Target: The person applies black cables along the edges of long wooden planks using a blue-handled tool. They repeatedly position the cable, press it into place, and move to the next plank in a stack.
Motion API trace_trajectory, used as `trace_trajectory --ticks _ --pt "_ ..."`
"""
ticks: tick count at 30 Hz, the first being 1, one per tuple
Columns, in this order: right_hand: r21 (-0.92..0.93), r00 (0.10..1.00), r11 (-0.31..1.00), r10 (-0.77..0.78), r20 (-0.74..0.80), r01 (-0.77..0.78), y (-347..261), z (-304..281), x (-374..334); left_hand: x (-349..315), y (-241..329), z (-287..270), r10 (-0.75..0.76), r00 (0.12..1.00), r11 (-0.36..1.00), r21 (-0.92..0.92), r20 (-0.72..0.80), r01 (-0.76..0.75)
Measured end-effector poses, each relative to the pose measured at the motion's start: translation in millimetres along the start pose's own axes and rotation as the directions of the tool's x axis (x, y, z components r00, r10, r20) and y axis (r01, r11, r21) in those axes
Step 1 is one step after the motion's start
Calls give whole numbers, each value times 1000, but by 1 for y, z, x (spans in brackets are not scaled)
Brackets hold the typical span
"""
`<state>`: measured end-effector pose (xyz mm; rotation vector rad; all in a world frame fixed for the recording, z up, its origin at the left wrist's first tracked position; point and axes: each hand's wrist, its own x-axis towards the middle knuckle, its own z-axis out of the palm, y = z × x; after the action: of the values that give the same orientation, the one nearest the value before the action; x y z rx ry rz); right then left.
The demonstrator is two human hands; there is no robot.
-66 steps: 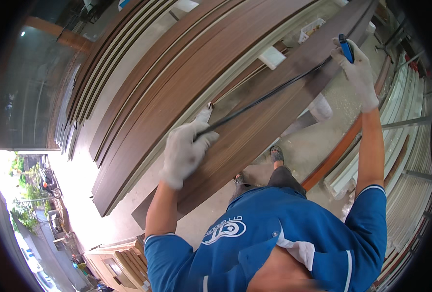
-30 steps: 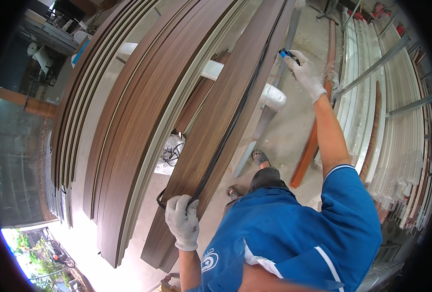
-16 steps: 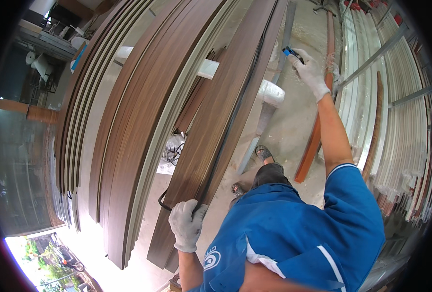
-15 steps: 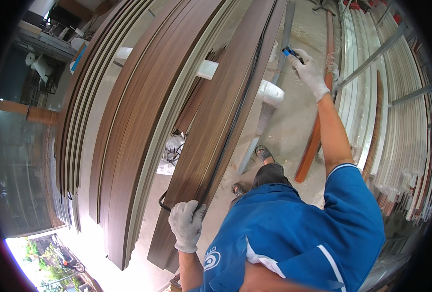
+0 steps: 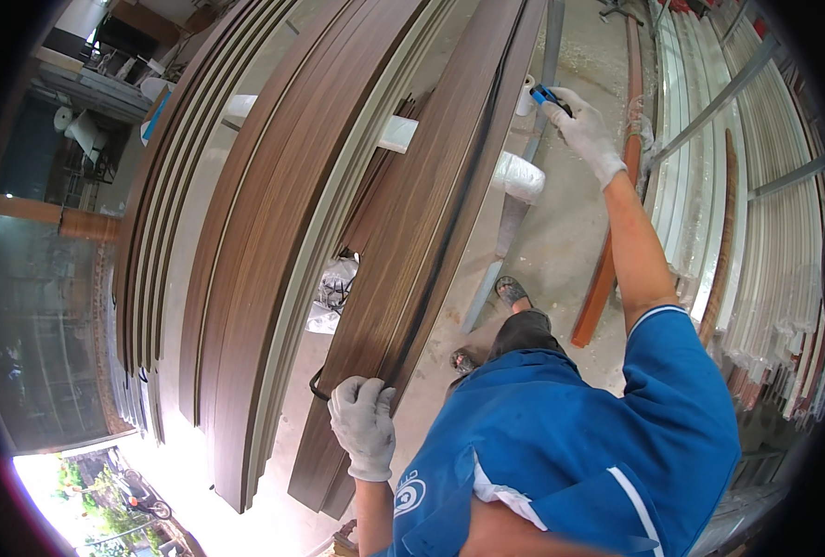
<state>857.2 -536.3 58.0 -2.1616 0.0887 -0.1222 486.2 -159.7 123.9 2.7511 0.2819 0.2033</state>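
A long brown wood-grain panel (image 5: 403, 251) slants across the middle, with a thin, flexible black strip (image 5: 449, 218) running along its length. My left hand (image 5: 363, 427), in a pale work glove, is at the panel's near end. Its bent fingers close over the strip, whose end loops out to the left; the palm side is hidden. Farther off to the right, my gloved right hand (image 5: 584, 135) is raised over the floor beside the panel. Its fingers are closed round a small blue-and-black hand tool (image 5: 550, 98), too small to tell the kind.
More brown panels (image 5: 264, 223) and slatted profiles lie to the left on supports. A plastic-wrapped support (image 5: 519, 176) sticks out beside the panel. An orange-brown bar (image 5: 593, 297) lies on the floor. Racked white profiles (image 5: 774, 213) line the right side.
My left hand has shifted slightly right, and its fingers look looser on the strip. My right hand has moved a little left with the blue-and-black tool. The view has shifted slightly.
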Motion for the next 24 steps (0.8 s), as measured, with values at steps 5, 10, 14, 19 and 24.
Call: trace_trajectory --ticks 5,10,14,19,24 --pt "-52 996 995 -90 1 90 -9 -1 11 1 -5 2 80 996 990 112 30 -83" --pt "-361 994 931 -85 -70 54 -25 3 60 19 -28 -13 70 979 995 -88 194 -54" --pt "-526 995 851 -52 -88 -2 -41 7 106 32 -40 -22 130 952 980 -181 277 -81" --pt "-638 995 770 -74 -67 15 -54 12 120 29 -39 -14 144 967 975 -200 210 -101" --pt "-694 996 718 -88 -9 58 -67 17 85 23 -39 -8 149 976 969 -220 159 -113"
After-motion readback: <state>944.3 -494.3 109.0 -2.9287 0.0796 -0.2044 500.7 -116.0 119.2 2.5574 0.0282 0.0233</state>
